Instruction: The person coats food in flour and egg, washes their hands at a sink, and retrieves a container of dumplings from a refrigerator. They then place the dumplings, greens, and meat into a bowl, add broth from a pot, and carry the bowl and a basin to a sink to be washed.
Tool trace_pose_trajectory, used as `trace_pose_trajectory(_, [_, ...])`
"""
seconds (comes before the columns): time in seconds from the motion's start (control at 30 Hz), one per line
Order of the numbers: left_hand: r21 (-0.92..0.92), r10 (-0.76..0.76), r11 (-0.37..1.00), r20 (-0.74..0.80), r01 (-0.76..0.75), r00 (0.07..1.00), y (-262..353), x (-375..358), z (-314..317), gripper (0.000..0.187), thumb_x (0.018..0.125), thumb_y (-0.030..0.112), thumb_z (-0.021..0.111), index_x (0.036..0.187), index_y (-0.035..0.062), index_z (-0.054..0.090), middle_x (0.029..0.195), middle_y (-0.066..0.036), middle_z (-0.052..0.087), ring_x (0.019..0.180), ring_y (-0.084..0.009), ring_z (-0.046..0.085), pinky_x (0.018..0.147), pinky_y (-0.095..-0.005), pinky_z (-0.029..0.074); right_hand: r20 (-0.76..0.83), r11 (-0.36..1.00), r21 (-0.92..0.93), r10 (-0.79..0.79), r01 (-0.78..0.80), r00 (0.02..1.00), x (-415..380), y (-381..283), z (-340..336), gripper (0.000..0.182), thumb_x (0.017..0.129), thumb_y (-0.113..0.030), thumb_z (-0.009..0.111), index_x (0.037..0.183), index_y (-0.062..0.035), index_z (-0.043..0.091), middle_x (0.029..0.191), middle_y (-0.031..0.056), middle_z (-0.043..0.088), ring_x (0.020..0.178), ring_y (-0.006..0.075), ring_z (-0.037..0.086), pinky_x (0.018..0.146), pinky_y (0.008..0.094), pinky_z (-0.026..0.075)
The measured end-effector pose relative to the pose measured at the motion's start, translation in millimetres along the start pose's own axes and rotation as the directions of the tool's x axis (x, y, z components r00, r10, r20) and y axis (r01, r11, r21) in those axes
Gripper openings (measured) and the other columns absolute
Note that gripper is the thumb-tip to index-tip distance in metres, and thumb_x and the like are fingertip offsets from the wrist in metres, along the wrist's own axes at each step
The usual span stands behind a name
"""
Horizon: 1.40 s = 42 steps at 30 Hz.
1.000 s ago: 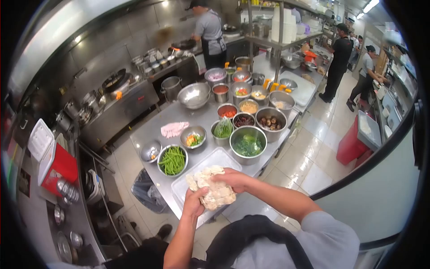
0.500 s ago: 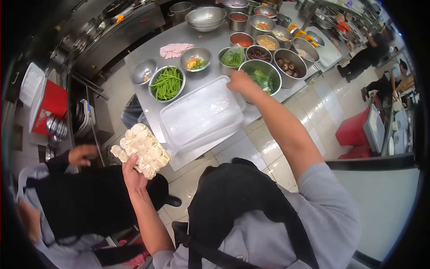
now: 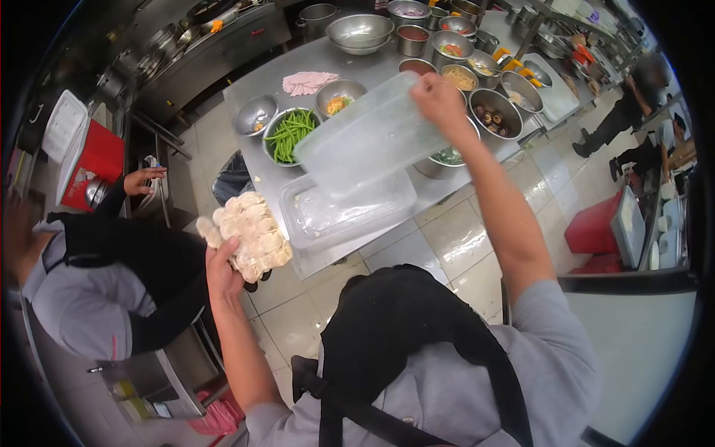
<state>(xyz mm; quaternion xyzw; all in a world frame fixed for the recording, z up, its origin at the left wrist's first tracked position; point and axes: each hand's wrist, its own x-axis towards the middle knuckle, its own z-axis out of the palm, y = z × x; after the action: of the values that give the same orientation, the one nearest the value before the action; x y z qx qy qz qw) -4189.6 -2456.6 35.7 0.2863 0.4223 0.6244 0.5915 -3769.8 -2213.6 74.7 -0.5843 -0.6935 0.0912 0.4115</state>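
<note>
My left hand (image 3: 225,270) grips a pale, lumpy slab of clumped food pieces (image 3: 253,231), thumb on its face, out past the table's near left corner. Raised in my right hand (image 3: 441,108) is a translucent rectangular plastic lid (image 3: 365,141), pinched at its far right corner and tilted. Under it, a clear shallow plastic container (image 3: 316,237) lies on the steel table by the near edge. The lid overlaps part of a bowl of green beans (image 3: 290,136) and hides much of a pot of leafy greens (image 3: 449,156).
Behind stand a bowl of chopped vegetables (image 3: 339,99), a small steel bowl (image 3: 255,115), a pink cloth (image 3: 309,83) and a pot of mushrooms (image 3: 495,115). A co-worker (image 3: 112,283) is close on my left. Red coolers (image 3: 594,223) sit on the floor at right.
My right hand has lifted the lid up off the container, uncovering it. My left hand still holds the pale slab. The co-worker at left has shifted and turned.
</note>
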Motion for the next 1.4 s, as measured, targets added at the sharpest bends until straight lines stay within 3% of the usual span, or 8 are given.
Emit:
trace_pose_trajectory(0.13, [0.302, -0.19, 0.944, 0.168, 0.133, 0.967, 23, 44, 46, 0.054, 0.078, 0.001, 0.061, 0.129, -0.0042, 0.044, 0.121, -0.016, 0.058, 0.108, -0.0279, 0.061, 0.095, -0.0406, 0.05, -0.117, 0.999, -0.037, -0.012, 0.007, 0.993, 22, 17, -62, 0.025, 0.076, -0.024, 0.061, 0.075, 0.0017, 0.062, 0.069, 0.0195, 0.061, 0.07, 0.0334, 0.063, 0.064, 0.0402, 0.049])
trace_pose_trajectory(0.2, [0.468, -0.324, 0.866, 0.258, 0.175, 0.91, 13, 83, 67, 0.046, 0.076, 0.0, 0.064, 0.12, -0.0039, 0.049, 0.109, -0.013, 0.062, 0.096, -0.0233, 0.064, 0.085, -0.0375, 0.053, -0.045, 0.972, 0.149, 0.191, -0.182, 0.981, 18, 13, -85, 0.021, 0.08, -0.019, 0.059, 0.081, 0.0019, 0.065, 0.065, 0.004, 0.06, 0.056, 0.0102, 0.056, 0.053, 0.0298, 0.049])
trace_pose_trajectory(0.33, [0.82, -0.413, 0.558, 0.14, 0.129, 0.9, -28, 142, 75, 0.027, 0.076, 0.001, 0.065, 0.099, -0.0005, 0.052, 0.084, -0.008, 0.06, 0.069, -0.0175, 0.062, 0.058, -0.0313, 0.053, -0.099, 0.948, 0.144, 0.299, -0.284, 0.949, 6, 12, -91, 0.026, 0.08, -0.021, 0.061, 0.082, 0.0038, 0.067, 0.067, 0.0087, 0.064, 0.06, 0.0139, 0.061, 0.057, 0.0313, 0.05])
trace_pose_trajectory(0.57, [0.43, -0.123, 0.89, -0.092, 0.151, 0.988, -32, 99, 7, 0.02, 0.08, 0.003, 0.064, 0.091, 0.0016, 0.048, 0.08, -0.009, 0.058, 0.067, -0.0182, 0.061, 0.054, -0.0313, 0.052, 0.208, 0.832, 0.366, 0.362, -0.416, 0.909, -61, 4, -16, 0.024, 0.081, -0.019, 0.058, 0.082, 0.004, 0.066, 0.066, 0.007, 0.062, 0.057, 0.0127, 0.059, 0.055, 0.0318, 0.052])
trace_pose_trajectory(0.73, [0.143, -0.249, 0.951, -0.173, 0.274, 0.953, -42, 49, -8, 0.02, 0.085, 0.008, 0.064, 0.095, 0.0014, 0.047, 0.087, -0.011, 0.058, 0.073, -0.0208, 0.062, 0.059, -0.0341, 0.054, 0.084, 0.979, -0.206, 0.024, -0.006, 0.996, -112, 18, 75, 0.027, 0.09, -0.022, 0.053, 0.078, 0.0013, 0.061, 0.077, 0.0209, 0.065, 0.071, 0.036, 0.065, 0.067, 0.0441, 0.053])
trace_pose_trajectory(1.0, [0.359, -0.309, 0.866, -0.165, 0.349, 0.937, -95, 66, -14, 0.022, 0.083, 0.003, 0.065, 0.1, 0.0005, 0.051, 0.083, -0.008, 0.059, 0.071, -0.0166, 0.06, 0.06, -0.0311, 0.052, 0.24, 0.81, -0.363, 0.559, -0.461, 0.794, -140, 7, 71, 0.046, 0.094, -0.04, 0.046, 0.096, 0.0024, 0.063, 0.094, 0.0256, 0.066, 0.089, 0.0429, 0.062, 0.082, 0.05, 0.049])
trace_pose_trajectory(1.27, [0.415, -0.333, 0.85, -0.051, 0.323, 0.942, -97, 97, -42, 0.027, 0.081, -0.003, 0.059, 0.108, -0.0003, 0.057, 0.096, -0.007, 0.063, 0.082, -0.018, 0.061, 0.07, -0.0309, 0.05, 0.411, 0.888, -0.034, 0.43, -0.458, 0.804, -185, 44, 87, 0.055, 0.095, -0.047, 0.045, 0.118, 0.0015, 0.056, 0.131, 0.0273, 0.049, 0.123, 0.0357, 0.048, 0.1, 0.0426, 0.039])
trace_pose_trajectory(1.4, [0.483, -0.445, 0.778, -0.028, 0.402, 0.895, -88, 55, 1, 0.038, 0.081, 0.003, 0.06, 0.119, -0.0003, 0.055, 0.108, -0.011, 0.062, 0.095, -0.0233, 0.062, 0.078, -0.0377, 0.052, -0.017, 0.871, 0.405, 0.311, -0.278, 0.95, -312, 72, 59, 0.025, 0.095, -0.031, 0.057, 0.1, -0.0074, 0.051, 0.091, 0.0062, 0.049, 0.088, 0.0178, 0.047, 0.082, 0.0342, 0.042])
